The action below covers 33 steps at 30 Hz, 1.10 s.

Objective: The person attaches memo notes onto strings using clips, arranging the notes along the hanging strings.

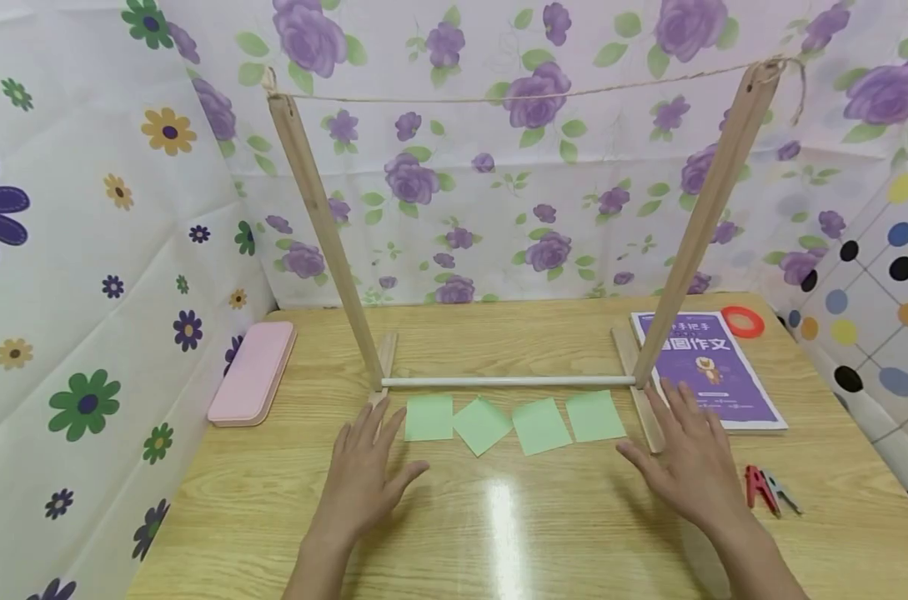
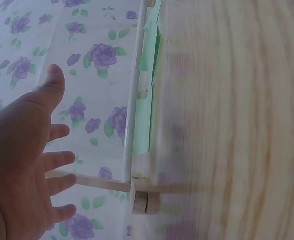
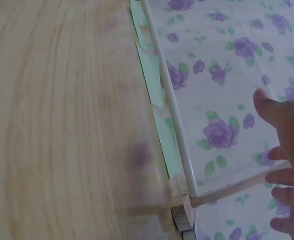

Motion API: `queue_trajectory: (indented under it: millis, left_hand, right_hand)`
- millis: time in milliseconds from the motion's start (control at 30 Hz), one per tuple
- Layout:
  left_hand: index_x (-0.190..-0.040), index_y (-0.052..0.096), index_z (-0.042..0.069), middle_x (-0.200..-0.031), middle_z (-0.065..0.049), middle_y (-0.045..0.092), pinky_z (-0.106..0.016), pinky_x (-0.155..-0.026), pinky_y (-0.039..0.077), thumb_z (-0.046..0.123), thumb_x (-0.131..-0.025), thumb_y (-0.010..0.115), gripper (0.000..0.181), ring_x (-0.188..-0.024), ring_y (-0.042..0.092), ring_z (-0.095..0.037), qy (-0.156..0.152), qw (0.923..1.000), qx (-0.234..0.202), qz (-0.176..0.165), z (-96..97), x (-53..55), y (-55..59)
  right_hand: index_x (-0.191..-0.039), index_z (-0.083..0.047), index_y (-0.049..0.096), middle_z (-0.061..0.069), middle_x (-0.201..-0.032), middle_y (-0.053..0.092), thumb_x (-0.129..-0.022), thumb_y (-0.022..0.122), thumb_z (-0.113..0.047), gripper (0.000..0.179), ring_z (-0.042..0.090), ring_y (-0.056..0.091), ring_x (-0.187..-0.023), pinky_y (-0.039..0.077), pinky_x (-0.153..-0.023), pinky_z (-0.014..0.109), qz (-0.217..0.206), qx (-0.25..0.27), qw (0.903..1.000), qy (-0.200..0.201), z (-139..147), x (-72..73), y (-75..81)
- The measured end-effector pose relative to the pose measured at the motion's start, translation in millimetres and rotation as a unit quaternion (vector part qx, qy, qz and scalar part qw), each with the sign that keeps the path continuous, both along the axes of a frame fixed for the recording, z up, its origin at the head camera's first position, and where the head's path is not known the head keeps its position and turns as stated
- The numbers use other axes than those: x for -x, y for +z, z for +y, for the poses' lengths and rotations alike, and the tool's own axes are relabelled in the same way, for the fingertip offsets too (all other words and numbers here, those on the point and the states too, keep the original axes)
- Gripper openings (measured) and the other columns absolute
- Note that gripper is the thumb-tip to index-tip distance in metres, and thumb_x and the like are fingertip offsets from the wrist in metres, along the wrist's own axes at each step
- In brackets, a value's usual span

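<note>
From the head view we see the whole wooden frame (image 1: 707, 225), with twine (image 1: 454, 101) tied across its post tops; neither wrist view shows that twine. Only the head view gives us the pink case (image 1: 253, 375), purple book (image 1: 712, 367), red ring (image 1: 759, 325) and clothespins (image 1: 757, 487) on the counter (image 1: 438, 533). The left wrist view adds the square near end of the left foot (image 2: 140, 202), which fingers cover from above. Both wrist views show us the four green sticky notes (image 1: 541, 427) almost edge-on, as thin strips.

Those notes lie in a row between the hands, just in front of the white rod (image 1: 508, 382). Our left hand (image 1: 363, 475) and right hand (image 1: 689, 467) are open and hold nothing, fingers spread, each near one foot of the frame; we cannot tell whether either touches it.
</note>
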<state>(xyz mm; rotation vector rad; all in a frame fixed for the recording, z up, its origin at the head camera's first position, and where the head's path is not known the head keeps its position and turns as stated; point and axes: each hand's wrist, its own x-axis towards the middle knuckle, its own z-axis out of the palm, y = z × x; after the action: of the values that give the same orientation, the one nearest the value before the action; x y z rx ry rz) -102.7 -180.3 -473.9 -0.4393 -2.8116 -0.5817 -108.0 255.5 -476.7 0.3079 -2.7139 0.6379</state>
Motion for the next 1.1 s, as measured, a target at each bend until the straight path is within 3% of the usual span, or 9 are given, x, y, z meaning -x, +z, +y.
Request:
queue_trajectory:
  millis: [100,200,333,400,433,567,667,933,1100]
  left_hand:
    - [-0.15,0.047,0.008,-0.157,-0.017,0.039,-0.064,-0.116,0.029,0.048,-0.093,0.071,0.074,-0.143,0.036,-0.041,0.004,0.9993,-0.035,0.013,-3.5,4.7,-1.8]
    - [-0.146,0.049,0.005,-0.152,-0.019,0.045,-0.063,-0.113,0.036,0.042,-0.095,0.072,0.068,-0.138,0.043,-0.041,0.021,0.9958,-0.086,0.021,-9.3,10.5,-7.9]
    - [-0.142,0.052,0.001,-0.146,-0.019,0.049,-0.062,-0.11,0.041,0.037,-0.095,0.073,0.062,-0.135,0.047,-0.041,0.059,0.9895,-0.131,0.009,-18.4,15.7,-18.7]
    - [-0.142,0.052,0.0,-0.146,-0.019,0.049,-0.061,-0.11,0.041,0.034,-0.095,0.073,0.061,-0.135,0.046,-0.041,0.073,0.987,-0.143,-0.005,-22.4,16.5,-22.9]
    - [-0.142,0.052,-0.001,-0.146,-0.019,0.049,-0.06,-0.111,0.041,0.033,-0.095,0.073,0.061,-0.135,0.046,-0.041,0.078,0.9857,-0.149,-0.012,-23.6,16.8,-24.2]
    - [-0.142,0.052,0.0,-0.148,-0.019,0.047,-0.061,-0.111,0.04,0.032,-0.096,0.073,0.059,-0.136,0.044,-0.041,0.076,0.9817,-0.171,-0.033,-24.0,18.5,-26.1]
    - [-0.14,0.055,0.002,-0.148,-0.019,0.048,-0.062,-0.111,0.039,0.033,-0.096,0.072,0.057,-0.137,0.043,-0.04,0.067,0.9797,-0.185,-0.04,-20.1,20.8,-25.4]
    - [-0.137,0.056,-0.001,-0.14,-0.016,0.054,-0.057,-0.108,0.046,0.028,-0.097,0.072,0.051,-0.131,0.05,-0.037,0.029,0.9824,-0.181,-0.037,-8.5,31.6,-28.7]
    - [-0.135,0.058,-0.002,-0.138,-0.017,0.057,-0.053,-0.108,0.047,0.025,-0.097,0.072,0.049,-0.129,0.054,-0.037,0.018,0.9825,-0.177,-0.057,0.1,41.3,-31.1]
  right_hand:
    - [-0.151,-0.007,0.045,0.028,-0.148,0.047,-0.09,0.077,-0.039,0.076,0.052,0.04,-0.136,0.033,-0.105,0.075,0.009,0.044,0.999,0.004,8.2,4.4,1.9]
    - [-0.142,-0.002,0.054,0.027,-0.135,0.058,-0.09,0.079,-0.028,0.063,0.051,0.053,-0.121,0.043,-0.095,0.071,0.023,0.099,0.9948,0.007,19.3,7.6,2.1]
    - [-0.137,-0.002,0.059,0.022,-0.126,0.066,-0.09,0.079,-0.019,0.054,0.044,0.06,-0.112,0.044,-0.107,0.034,0.038,0.129,0.991,0.006,36.2,10.1,-1.4]
    - [-0.136,-0.002,0.06,0.02,-0.125,0.067,-0.09,0.079,-0.019,0.052,0.041,0.062,-0.11,0.037,-0.101,0.017,0.033,0.128,0.9913,0.001,45.1,10.6,-4.3]
    - [-0.136,-0.003,0.06,0.019,-0.125,0.067,-0.091,0.079,-0.021,0.052,0.039,0.062,-0.11,0.036,-0.097,0.015,0.024,0.126,0.9918,-0.005,49.3,10.5,-5.8]
    - [-0.135,0.0,0.06,0.023,-0.124,0.067,-0.092,0.077,-0.027,0.054,0.042,0.062,-0.112,0.05,-0.097,0.044,-0.015,0.11,0.9936,-0.022,64.9,10.6,-11.4]
    - [-0.134,0.003,0.059,0.028,-0.121,0.066,-0.094,0.076,-0.03,0.055,0.048,0.06,-0.111,0.048,-0.088,0.067,-0.046,0.1,0.9936,-0.025,74.7,10.3,-14.8]
    - [-0.128,0.005,0.062,0.026,-0.113,0.069,-0.089,0.08,-0.034,0.058,0.049,0.063,-0.106,0.049,-0.087,0.069,-0.106,0.065,0.9923,-0.003,94.4,8.2,-23.7]
    - [-0.124,0.003,0.066,0.023,-0.113,0.071,-0.082,0.086,-0.039,0.062,0.046,0.066,-0.104,0.052,-0.089,0.066,-0.144,0.046,0.9885,0.011,101.5,5.7,-29.6]
